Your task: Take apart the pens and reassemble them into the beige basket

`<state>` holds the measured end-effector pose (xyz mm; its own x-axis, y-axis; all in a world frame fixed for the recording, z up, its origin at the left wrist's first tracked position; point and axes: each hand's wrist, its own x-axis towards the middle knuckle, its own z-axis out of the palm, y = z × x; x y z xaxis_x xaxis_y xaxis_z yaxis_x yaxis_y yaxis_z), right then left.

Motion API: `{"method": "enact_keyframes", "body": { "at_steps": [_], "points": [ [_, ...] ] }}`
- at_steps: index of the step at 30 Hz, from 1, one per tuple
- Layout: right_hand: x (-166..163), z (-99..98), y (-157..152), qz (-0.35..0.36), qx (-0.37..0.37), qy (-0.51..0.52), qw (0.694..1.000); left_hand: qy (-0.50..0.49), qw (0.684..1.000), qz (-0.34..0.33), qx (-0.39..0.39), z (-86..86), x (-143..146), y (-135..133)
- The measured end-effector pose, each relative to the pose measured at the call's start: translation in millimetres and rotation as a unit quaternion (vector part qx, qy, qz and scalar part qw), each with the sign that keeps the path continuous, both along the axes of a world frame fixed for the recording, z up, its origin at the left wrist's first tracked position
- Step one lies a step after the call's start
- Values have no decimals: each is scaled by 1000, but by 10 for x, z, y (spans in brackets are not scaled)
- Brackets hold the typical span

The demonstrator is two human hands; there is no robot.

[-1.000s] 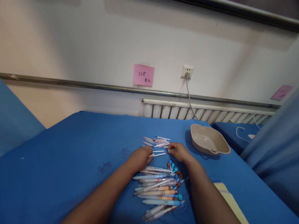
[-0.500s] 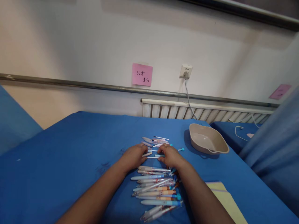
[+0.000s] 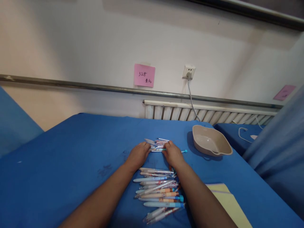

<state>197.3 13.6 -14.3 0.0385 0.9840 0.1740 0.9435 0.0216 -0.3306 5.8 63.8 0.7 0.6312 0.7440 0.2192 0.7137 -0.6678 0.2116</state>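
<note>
My left hand (image 3: 139, 154) and my right hand (image 3: 174, 154) face each other over a small group of pen parts (image 3: 156, 151), among them thin white pen refills. Curled fingers of each hand close on opposite ends of these parts, so their tips are hidden. Just beyond lie more loose refills and clear barrels (image 3: 161, 143), touching the group. Nearer to me, under and between my forearms, is a long row of pens (image 3: 155, 196), mostly lying crosswise, white, pale blue and orange. A small turquoise cap piece (image 3: 184, 151) shows right of my right hand.
A beige plastic basin (image 3: 211, 141) stands at the right rear of the blue-covered table (image 3: 71, 164). Yellow sheets (image 3: 224, 199) lie beside my right forearm. A radiator (image 3: 171, 110) and a plugged-in cable (image 3: 192, 98) are by the wall, with a blue curtain (image 3: 275, 158) at right.
Both hands have moved away from me, pushing the pen parts between them up against the loose refills and barrels. The row of pens and the basin stay put.
</note>
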Motion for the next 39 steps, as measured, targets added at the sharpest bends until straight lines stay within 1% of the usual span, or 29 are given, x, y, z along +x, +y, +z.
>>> {"method": "enact_keyframes", "body": {
  "at_steps": [4,7,10,13,15,18,21,23,26,29,33,36,39],
  "points": [
    [6,-28,4,-6,10,15,1000,-29,1000,0,-4,-24,-3,24],
    [35,-14,-9,-11,27,36,999,-61,998,8,-30,1,-28,-19],
    [59,11,-16,-3,41,77,996,-86,992,-7,-96,66,-79,-135],
    [27,12,-24,26,28,149,988,-74,978,-61,-187,137,-129,-311],
    [-33,-6,-53,50,10,191,980,-57,972,-89,-212,171,-148,-434],
    [-142,-37,-151,90,-14,220,971,-43,974,-99,-198,193,-147,-572],
    [-200,-50,-279,131,-27,242,961,-49,981,-89,-164,175,-129,-633],
    [-194,-56,-341,147,-30,257,955,-65,985,-64,-149,143,-128,-638],
    [-153,-84,-359,146,-56,288,945,-105,982,-31,-153,79,-155,-605],
    [-126,-124,-287,149,-89,326,929,-166,972,-32,-166,11,-195,-530],
    [-127,-152,-153,148,-89,394,903,-249,952,-24,-177,-53,-218,-402],
    [-125,-153,-107,149,-76,423,891,-246,950,-17,-194,-62,-211,-339],
    [-115,-157,-107,153,-61,431,887,-225,944,10,-239,-49,-204,-326]
  ]
}}
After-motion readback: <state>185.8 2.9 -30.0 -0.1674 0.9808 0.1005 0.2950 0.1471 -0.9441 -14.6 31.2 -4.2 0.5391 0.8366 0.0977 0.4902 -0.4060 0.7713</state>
